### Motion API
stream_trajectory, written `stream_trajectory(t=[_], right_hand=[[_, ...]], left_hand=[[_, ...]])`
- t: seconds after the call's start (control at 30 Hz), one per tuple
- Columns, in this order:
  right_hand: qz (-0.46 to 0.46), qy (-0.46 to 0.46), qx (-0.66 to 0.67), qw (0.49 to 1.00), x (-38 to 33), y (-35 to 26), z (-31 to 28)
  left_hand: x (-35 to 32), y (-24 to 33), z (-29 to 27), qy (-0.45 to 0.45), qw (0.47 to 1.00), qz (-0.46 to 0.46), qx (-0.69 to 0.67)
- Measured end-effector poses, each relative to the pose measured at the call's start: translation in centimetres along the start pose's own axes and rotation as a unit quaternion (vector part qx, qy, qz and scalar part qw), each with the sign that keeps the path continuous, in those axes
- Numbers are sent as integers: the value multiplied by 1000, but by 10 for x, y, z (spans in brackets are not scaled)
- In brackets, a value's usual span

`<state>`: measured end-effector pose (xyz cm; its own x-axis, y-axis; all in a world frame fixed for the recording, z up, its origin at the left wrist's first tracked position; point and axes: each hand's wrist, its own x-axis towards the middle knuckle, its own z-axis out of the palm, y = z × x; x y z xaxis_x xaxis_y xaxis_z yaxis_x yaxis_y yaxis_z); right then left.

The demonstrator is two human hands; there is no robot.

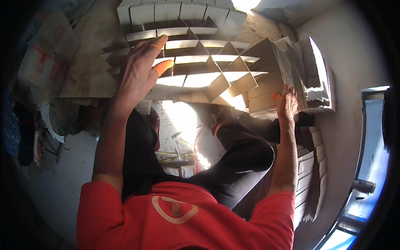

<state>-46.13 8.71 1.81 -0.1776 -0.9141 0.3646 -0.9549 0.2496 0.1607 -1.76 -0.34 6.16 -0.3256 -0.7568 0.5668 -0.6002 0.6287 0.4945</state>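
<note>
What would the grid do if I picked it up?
The grid would probably feel light for its size, since its strips look thin. It might skew or fold, as they seem only slotted together. Each strip looks fairly stiff, standing mostly straight.

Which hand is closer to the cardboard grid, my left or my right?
Left. Your left hand is at the left part of the grid; your right hand is beyond the grid's right side, at the near edge of a cardboard stack.

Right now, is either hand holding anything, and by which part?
Left hand at divider grid, left side; right hand at cardboard stack, near edge. Whether either grips is unclear.
</note>
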Motion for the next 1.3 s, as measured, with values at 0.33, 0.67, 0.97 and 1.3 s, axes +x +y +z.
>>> stream_trajectory(t=[0.33,0.67,0.97,1.3], right_hand=[[123,223,280,926,22,-14,-63],[-21,26,505,863,29,-161,-160],[-67,-32,503,861,34,-199,-137],[-92,-120,490,858,49,-215,-152]], left_hand=[[-42,-16,-3,17,1000,-7,-2],[-55,-27,15,-23,999,16,-41],[-54,-33,17,-21,997,42,-56],[-51,-33,15,-46,998,18,-46]])
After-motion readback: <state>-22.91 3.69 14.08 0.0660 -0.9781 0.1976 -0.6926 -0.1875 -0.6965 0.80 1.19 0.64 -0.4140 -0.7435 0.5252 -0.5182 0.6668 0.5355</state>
